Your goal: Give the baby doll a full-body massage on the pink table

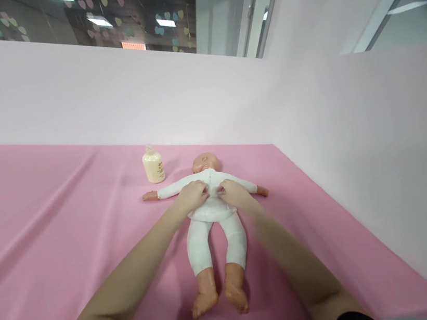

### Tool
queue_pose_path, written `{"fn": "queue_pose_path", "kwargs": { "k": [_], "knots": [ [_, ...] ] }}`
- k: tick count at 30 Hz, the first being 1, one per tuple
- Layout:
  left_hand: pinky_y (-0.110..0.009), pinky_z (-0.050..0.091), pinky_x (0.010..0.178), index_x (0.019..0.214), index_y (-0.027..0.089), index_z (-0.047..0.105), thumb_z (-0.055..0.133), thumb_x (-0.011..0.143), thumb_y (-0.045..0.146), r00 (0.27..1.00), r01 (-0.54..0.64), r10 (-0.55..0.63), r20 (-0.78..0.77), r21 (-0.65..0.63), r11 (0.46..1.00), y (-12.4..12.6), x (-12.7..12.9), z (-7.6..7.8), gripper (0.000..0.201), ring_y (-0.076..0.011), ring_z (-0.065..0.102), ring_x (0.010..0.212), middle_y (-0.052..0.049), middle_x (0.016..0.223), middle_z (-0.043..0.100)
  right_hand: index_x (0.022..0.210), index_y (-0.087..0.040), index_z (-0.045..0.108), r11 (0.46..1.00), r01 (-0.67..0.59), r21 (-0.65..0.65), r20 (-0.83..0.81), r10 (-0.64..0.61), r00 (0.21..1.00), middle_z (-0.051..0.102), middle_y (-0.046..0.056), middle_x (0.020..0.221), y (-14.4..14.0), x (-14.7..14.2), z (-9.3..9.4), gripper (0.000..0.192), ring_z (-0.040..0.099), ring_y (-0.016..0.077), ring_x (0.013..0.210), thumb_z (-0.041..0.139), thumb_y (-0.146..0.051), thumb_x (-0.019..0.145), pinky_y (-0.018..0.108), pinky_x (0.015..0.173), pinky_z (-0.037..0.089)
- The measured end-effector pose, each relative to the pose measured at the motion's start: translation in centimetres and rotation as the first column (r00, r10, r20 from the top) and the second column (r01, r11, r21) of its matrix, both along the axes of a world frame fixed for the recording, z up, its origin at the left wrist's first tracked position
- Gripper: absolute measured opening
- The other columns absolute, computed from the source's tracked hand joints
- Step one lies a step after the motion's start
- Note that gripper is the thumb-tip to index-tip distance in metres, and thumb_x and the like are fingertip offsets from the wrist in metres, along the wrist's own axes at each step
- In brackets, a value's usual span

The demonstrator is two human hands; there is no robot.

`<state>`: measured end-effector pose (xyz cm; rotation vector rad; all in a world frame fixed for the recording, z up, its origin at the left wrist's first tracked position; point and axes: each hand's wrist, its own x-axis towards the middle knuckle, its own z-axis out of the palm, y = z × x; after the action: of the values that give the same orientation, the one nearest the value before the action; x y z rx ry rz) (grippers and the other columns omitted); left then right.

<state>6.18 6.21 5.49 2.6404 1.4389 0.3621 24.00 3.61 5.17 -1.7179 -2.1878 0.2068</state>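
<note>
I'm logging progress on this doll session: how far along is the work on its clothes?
Looks early. Done: the doll lies face up on the pink sheet, arms spread. In hand: the left hand and right hand rest on the chest of its white top, at the middle. Left: top and white leggings are fully on; the cream bottle stands untouched beside the head.

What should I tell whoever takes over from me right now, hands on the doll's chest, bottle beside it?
Left hand: resting on the doll's chest, fingers at the front of its white top; grip unclear.
Right hand: same, on the other side of the chest.
Doll: face up on the pink cloth, arms spread, feet toward you, fully dressed in white top and leggings.
Cream bottle: upright on the cloth beside the doll's head, untouched.
Done: doll laid out flat.
Left: top not opened; bottle not picked up.
</note>
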Motion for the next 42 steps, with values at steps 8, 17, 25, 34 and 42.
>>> {"fn": "queue_pose_path", "kwargs": {
  "k": [8,17,25,34,42],
  "knots": [
    [-0.029,0.040,0.069,0.077,0.017,0.060,0.053,0.079,0.024,0.999,0.035,-0.035,-0.010,0.025,0.999,-0.2,0.7,-1.0,0.011,-0.0202,0.056,0.085,-0.007,0.088,0.061,0.087,-0.018,0.066,0.998,-0.047,0.037,0.064,0.044,0.997,0.062,0.008,0.096,0.1,-0.7,-0.9,0.011,0.058,0.0221,0.094,0.058,-0.015,0.082,0.029,0.080,0.041],
    [-0.031,0.040,0.070,0.078,0.016,0.060,0.046,0.082,0.019,1.000,0.027,-0.028,0.013,0.058,0.998,-0.6,1.1,-1.4,0.015,-0.0206,0.056,0.084,-0.008,0.087,0.061,0.088,-0.015,0.061,0.990,-0.083,0.112,0.105,0.071,0.992,0.060,0.009,0.098,-0.3,-1.2,-1.3,0.012,0.054,0.0193,0.095,0.051,-0.011,0.084,0.027,0.083,0.039],
    [-0.029,0.041,0.071,0.079,0.016,0.060,0.047,0.081,0.019,1.000,0.012,-0.013,0.014,0.045,0.999,-0.3,1.1,-1.6,0.014,-0.0197,0.056,0.084,-0.007,0.087,0.062,0.093,-0.014,0.059,0.983,-0.142,0.116,0.055,0.137,0.989,0.063,0.009,0.097,0.1,-0.9,-1.4,0.012,0.056,0.0209,0.095,0.059,-0.015,0.081,0.028,0.084,0.040],
    [-0.031,0.041,0.073,0.090,0.013,0.060,0.045,0.084,0.017,1.000,0.003,-0.005,0.024,0.071,0.997,-0.6,1.2,-1.8,0.016,-0.0210,0.056,0.087,-0.010,0.093,0.062,0.091,-0.018,0.062,0.974,-0.163,0.157,0.076,0.153,0.985,0.064,0.010,0.094,0.8,-1.0,-2.4,0.014,0.058,0.0261,0.093,0.054,-0.012,0.082,0.036,0.080,0.046],
    [-0.031,0.039,0.069,0.094,0.012,0.058,0.042,0.086,0.016,1.000,0.013,-0.011,-0.027,0.077,0.997,-0.7,1.3,-1.9,0.019,-0.0225,0.055,0.087,-0.013,0.094,0.060,0.084,-0.018,0.063,0.969,-0.158,0.189,0.096,0.142,0.985,0.063,0.009,0.089,0.6,-1.1,-2.5,0.015,0.057,0.0236,0.087,0.049,-0.014,0.086,0.033,0.075,0.044]
  ]
}}
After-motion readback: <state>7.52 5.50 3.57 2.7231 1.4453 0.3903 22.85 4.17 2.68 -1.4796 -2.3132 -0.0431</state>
